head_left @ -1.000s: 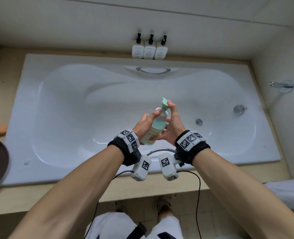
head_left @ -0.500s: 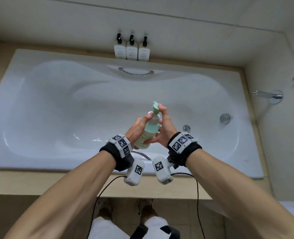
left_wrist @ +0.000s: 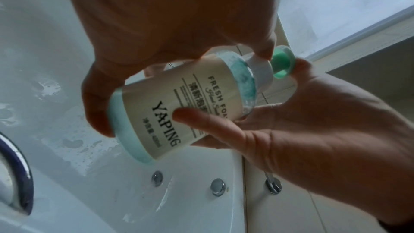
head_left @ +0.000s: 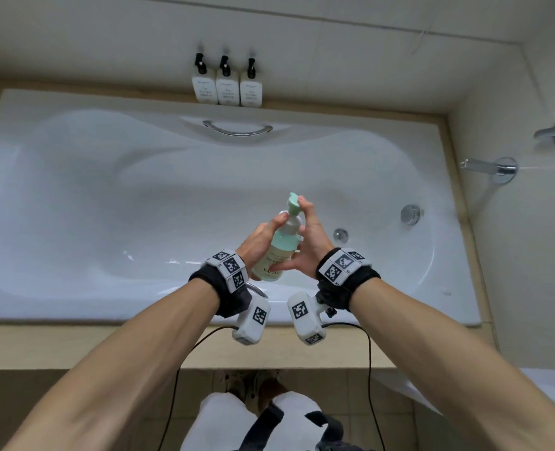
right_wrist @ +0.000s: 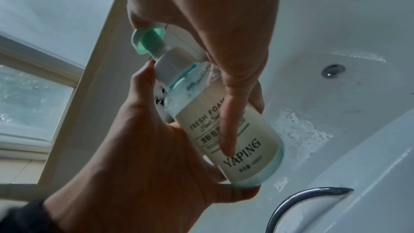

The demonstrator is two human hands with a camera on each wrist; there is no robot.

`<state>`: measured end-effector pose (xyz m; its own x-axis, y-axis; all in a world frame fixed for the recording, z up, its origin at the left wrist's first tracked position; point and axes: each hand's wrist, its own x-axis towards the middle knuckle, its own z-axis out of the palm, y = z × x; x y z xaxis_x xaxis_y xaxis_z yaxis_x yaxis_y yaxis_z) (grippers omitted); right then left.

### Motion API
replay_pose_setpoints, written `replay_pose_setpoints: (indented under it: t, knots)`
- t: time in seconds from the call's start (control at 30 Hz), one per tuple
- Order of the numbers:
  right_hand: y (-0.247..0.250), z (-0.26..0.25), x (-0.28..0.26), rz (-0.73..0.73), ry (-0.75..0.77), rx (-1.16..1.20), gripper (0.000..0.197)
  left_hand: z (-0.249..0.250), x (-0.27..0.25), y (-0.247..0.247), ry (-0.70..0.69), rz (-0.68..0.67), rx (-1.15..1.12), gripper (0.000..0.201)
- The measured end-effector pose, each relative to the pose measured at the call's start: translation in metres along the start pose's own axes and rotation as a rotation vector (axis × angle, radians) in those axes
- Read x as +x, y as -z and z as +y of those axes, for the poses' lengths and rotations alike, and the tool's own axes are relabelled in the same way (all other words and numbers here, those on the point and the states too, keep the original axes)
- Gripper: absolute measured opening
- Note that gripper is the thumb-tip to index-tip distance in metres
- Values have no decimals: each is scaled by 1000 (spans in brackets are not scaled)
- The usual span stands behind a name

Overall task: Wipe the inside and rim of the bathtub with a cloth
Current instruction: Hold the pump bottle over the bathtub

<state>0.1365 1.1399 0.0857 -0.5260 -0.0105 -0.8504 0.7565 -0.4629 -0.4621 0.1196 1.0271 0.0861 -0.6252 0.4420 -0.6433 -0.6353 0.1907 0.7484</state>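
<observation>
- Two hands hold one pump bottle [head_left: 274, 252] over the middle of the bathtub [head_left: 74, 206], close together, with the bottle between them.
- The left hand [head_left: 258, 244] is wrapped round the bottle's body from the left, fingers curled behind it and the thumb up near the white collar under the pump.
- The right hand [head_left: 305, 247] grips the bottle from the right: its thumb lies along the cream label, and a fingertip sits at the green pump head [head_left: 293, 203].
- The bottle is tilted, pump end pointing away from the person and toward the far wall of the tub; its label reads "YAPING" and "FRESH FOAM" in the left wrist view [left_wrist: 179, 112].
- The bottle's clear top part shows green liquid with foam in it.
- The tub is white; patches of water or foam lie on its near inner wall in the right wrist view [right_wrist: 302, 130].
- A metal grab handle [head_left: 237, 129] is on the far rim, and a second handle [right_wrist: 302, 201] is on the near rim just under the hands.
- The drain [head_left: 340, 235] and a round metal knob [head_left: 410, 214] sit toward the right end of the tub.
- Three white dispenser bottles [head_left: 226, 87] with black pumps stand side by side on the ledge behind the tub.
- A metal spout [head_left: 491, 167] sticks out of the right wall.
- No cloth can be made out in any view.
</observation>
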Motion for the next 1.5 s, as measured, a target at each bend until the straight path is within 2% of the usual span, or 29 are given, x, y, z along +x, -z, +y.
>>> replay_pose_setpoints:
  t: [0.07, 0.2, 0.37, 0.53, 0.6, 0.77, 0.93, 1.03, 1.1, 1.2, 1.37, 1.5]
  knots:
    - [0, -2, -2, 11, -2, -1, 81, 1, 0, 2, 51, -27, 7, 49]
    - [3, -5, -11, 68, 8, 25, 82, 4, 2, 0, 89, -85, 71, 58]
    - [13, -8, -17, 91, 43, 82, 92, 11, 6, -9, 37, -144, 81, 41]
    - [40, -14, -26, 114, 44, 99, 104, 20, 8, -38, -7, -174, 125, 39]
    - [57, -20, -29, 140, 57, 107, 105, 24, 11, -55, -19, -194, 152, 41]
    - [110, -35, -34, 132, 112, 149, 83, 27, 31, -107, 36, -142, 177, 43]
    - [179, -57, -23, 52, 88, 124, 70, 22, 60, -172, 118, -55, 189, 66]
    - [215, -72, -16, 26, 48, 108, 63, 26, 74, -210, 85, -7, 151, 43]
    - [236, -82, -13, 5, 33, 98, 65, 28, 86, -230, 49, 6, 142, 42]
    - [264, -86, -11, -14, 2, 95, 68, 21, 103, -252, 83, 3, 161, 52]
    - [309, -87, -15, 12, 10, 209, 90, 14, 125, -292, 123, -30, 200, 64]
    - [352, -80, -24, 74, 66, 360, 82, 12, 139, -333, 110, -55, 245, 46]
